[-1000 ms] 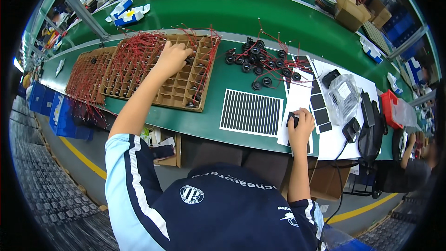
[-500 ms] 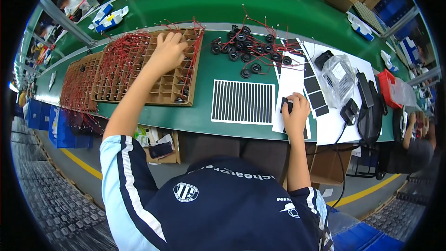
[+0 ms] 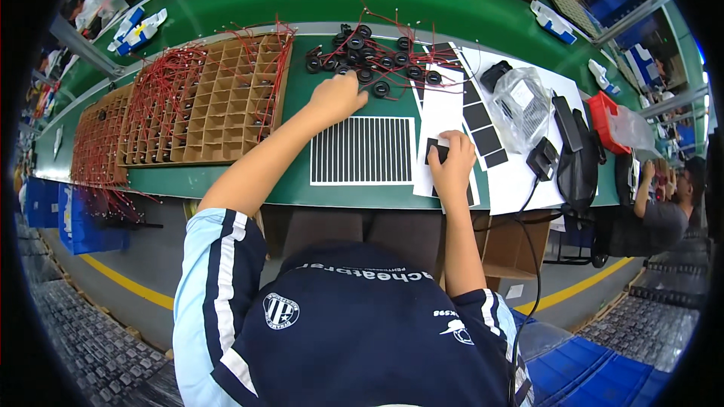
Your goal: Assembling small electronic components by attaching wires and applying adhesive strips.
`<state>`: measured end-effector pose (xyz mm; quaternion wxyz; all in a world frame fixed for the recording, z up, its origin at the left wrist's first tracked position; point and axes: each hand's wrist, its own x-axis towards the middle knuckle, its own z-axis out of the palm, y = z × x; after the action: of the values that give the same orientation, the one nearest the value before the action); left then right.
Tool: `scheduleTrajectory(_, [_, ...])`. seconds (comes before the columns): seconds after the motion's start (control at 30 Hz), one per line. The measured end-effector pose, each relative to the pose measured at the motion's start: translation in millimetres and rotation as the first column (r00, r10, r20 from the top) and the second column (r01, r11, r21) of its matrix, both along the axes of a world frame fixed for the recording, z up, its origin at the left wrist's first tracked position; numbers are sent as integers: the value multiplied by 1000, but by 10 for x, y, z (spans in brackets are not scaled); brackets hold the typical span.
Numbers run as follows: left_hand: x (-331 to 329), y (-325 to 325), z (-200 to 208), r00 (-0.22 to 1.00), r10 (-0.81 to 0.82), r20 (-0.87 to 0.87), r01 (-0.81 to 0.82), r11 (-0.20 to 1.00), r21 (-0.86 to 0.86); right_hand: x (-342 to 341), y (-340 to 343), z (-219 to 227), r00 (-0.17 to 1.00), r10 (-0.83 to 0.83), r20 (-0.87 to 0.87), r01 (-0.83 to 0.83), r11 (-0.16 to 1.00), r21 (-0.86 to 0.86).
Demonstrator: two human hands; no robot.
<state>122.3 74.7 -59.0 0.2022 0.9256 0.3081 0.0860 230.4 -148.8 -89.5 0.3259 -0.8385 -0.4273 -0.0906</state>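
Observation:
My left hand (image 3: 337,98) reaches to the near left edge of a pile of round black parts (image 3: 387,62) with red wires, which look like small speakers. Its thumb stands apart from the fingers, and the fingertips partly cover one part. My right hand (image 3: 454,160) pinches a small black square pad (image 3: 437,151) over a white strip (image 3: 442,109). Between the hands lies a white sheet with black stripes (image 3: 362,151). Left of my left hand is a cardboard divider tray (image 3: 219,152), with wired parts in many cells and red wires hanging over it.
A second wired tray (image 3: 98,136) sits farther left. On the right are white paper (image 3: 513,188), a clear plastic bag (image 3: 522,109), a black pouch (image 3: 577,158) and a red bin (image 3: 603,120). A black cable (image 3: 537,256) hangs by my right arm. Another person (image 3: 648,218) sits far right.
My left hand has moved right, from the divider tray to the pile of round parts. My right hand still holds the black pad. The whole view has shifted slightly.

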Motion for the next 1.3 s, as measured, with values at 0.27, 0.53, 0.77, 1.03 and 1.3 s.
scheduleTrajectory(0.27, [-230,44,244,996,73,50,-63,983,-173,52,-2,16,999,5,46,-5,1000,2])
scheduleTrajectory(0.53, [59,-161,105,985,64,-158,-72,996,-48,16,-16,-11,1000,30,-2,-30,999,21])
scheduleTrajectory(0.77, [-191,-24,108,999,46,12,-41,969,-243,31,-20,-39,1000,21,23,-21,999,29])
scheduleTrajectory(1.03, [-653,-410,120,864,328,382,356,139,-924,85,-3,-102,999,2,32,-5,997,77])
scheduleTrajectory(1.3, [-385,-526,29,993,91,75,-72,971,-229,56,-26,-94,1000,-11,-28,14,992,125])
